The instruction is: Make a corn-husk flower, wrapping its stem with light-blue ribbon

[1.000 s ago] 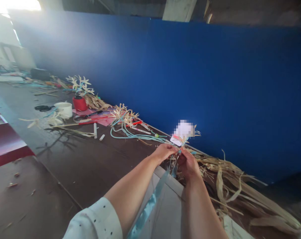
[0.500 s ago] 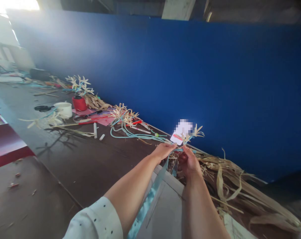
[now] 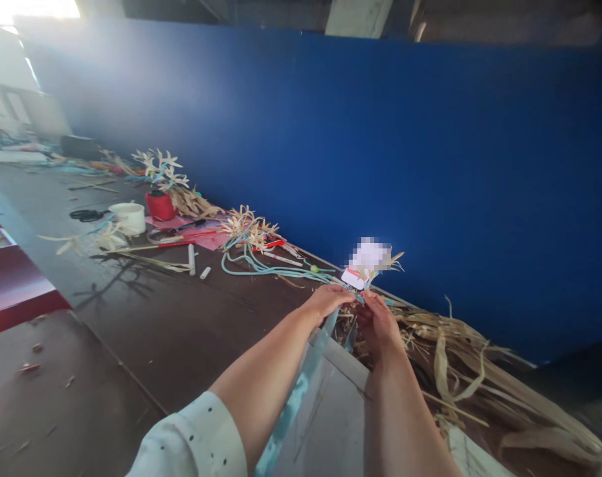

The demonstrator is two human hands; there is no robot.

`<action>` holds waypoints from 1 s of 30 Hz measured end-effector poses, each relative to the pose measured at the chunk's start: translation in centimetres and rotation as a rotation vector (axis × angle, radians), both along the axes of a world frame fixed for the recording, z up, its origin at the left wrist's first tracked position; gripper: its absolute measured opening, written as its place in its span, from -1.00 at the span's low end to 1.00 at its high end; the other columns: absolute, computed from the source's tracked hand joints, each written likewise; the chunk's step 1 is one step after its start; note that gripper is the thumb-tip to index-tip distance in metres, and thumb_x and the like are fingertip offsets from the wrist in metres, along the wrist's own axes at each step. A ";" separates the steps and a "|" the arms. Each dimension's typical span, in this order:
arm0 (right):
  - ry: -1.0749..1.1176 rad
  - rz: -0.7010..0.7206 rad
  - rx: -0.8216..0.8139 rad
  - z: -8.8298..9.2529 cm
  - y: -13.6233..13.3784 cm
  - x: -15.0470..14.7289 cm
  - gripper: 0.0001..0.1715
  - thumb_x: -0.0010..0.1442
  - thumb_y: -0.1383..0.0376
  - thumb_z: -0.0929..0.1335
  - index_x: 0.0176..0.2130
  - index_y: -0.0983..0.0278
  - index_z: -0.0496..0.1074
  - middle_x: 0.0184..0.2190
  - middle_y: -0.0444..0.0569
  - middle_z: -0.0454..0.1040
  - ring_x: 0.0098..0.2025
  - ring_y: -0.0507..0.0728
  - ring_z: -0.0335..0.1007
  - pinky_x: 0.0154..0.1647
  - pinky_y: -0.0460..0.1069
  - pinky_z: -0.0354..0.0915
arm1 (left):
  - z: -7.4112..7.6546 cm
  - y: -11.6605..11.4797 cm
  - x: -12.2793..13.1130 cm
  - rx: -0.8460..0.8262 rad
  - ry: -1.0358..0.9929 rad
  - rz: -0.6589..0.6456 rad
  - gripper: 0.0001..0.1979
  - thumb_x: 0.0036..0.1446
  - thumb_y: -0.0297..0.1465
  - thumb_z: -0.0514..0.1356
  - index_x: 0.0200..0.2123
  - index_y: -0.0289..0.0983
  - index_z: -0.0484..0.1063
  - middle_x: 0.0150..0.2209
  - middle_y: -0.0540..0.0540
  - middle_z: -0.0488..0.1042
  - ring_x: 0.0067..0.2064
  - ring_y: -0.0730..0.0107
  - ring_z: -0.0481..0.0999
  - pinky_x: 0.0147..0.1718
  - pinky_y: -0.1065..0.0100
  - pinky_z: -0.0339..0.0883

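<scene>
My left hand [image 3: 331, 301] is closed in a pinch at a pale blue tape [image 3: 294, 401], which hangs from it down toward me. Beside it, my right hand [image 3: 379, 318] pinches the thin stem of a corn-husk flower, whose pale petals [image 3: 396, 261] stick up above the fingers. The fingertips of both hands almost meet around the stem, where a bit of blue wrapping shows. A white card [image 3: 355, 279], partly blurred out, lies behind the hands. Several blue-wrapped stems with a cluster of husk flowers [image 3: 251, 228] lie to the left of my hands.
Dried husks [image 3: 460, 344] are heaped at the right. Leftward on the dark table [image 3: 221, 331] are a white cup [image 3: 128, 217], black-handled scissors [image 3: 88, 215], a red thread spool [image 3: 160, 206] and a white stick [image 3: 191, 260]. A blue partition [image 3: 380, 146] rises behind.
The fingertips of both hands have shifted slightly at the stem. The flower has turned and dipped a little to the left, and the hanging tape has swung slightly.
</scene>
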State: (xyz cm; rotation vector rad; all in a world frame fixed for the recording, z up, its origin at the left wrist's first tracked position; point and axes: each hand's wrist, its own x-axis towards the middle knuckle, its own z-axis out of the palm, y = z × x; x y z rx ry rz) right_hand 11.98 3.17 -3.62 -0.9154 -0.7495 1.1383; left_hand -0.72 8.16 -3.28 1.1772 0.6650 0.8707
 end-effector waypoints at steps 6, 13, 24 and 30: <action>0.013 -0.002 0.007 -0.2 0.2 0.2 -0.78 -0.11 0.25 0.47 -0.47 0.24 0.37 -0.66 -0.28 0.23 -0.70 -0.13 -0.06 -0.75 -0.17 -0.12 | 0.7 -0.2 -0.1 -0.125 -0.004 -0.045 -0.72 -0.09 -0.43 0.17 -0.22 -0.32 0.42 -0.56 0.04 0.34 -0.58 0.62 0.23 -0.61 0.53 0.04; 0.074 -0.043 0.043 -0.2 0.2 0.0 -0.78 -0.10 0.26 0.48 -0.44 0.26 0.39 -0.67 -0.30 0.15 -0.69 -0.15 -0.04 -0.74 -0.21 -0.06 | 0.7 0.1 -1.1 -0.055 -0.196 -0.192 -0.65 -0.02 -0.30 0.11 -0.15 -0.32 0.41 -0.71 0.15 0.04 -0.71 0.69 -0.12 -0.70 0.52 -0.27; 0.022 -0.083 0.048 -0.3 0.3 0.2 -0.74 -0.13 0.22 0.48 -0.42 0.21 0.37 -0.67 -0.31 0.13 -0.68 -0.14 -0.05 -0.73 -0.21 -0.06 | 0.4 -0.4 -0.3 0.223 0.077 0.085 -0.67 -0.22 -0.27 0.30 -0.35 -0.35 0.47 -0.53 0.02 0.34 -0.51 0.60 0.25 -0.50 0.51 0.10; -0.015 -0.099 0.051 -0.3 0.3 0.2 -0.76 -0.11 0.22 0.47 -0.40 0.21 0.39 -0.66 -0.31 0.14 -0.67 -0.12 -0.05 -0.71 -0.18 -0.05 | -0.1 0.0 -0.1 0.247 0.120 0.149 -0.71 -0.11 -0.21 0.21 -0.44 -0.34 0.49 -0.57 0.03 0.33 -0.52 0.57 0.22 -0.51 0.49 0.07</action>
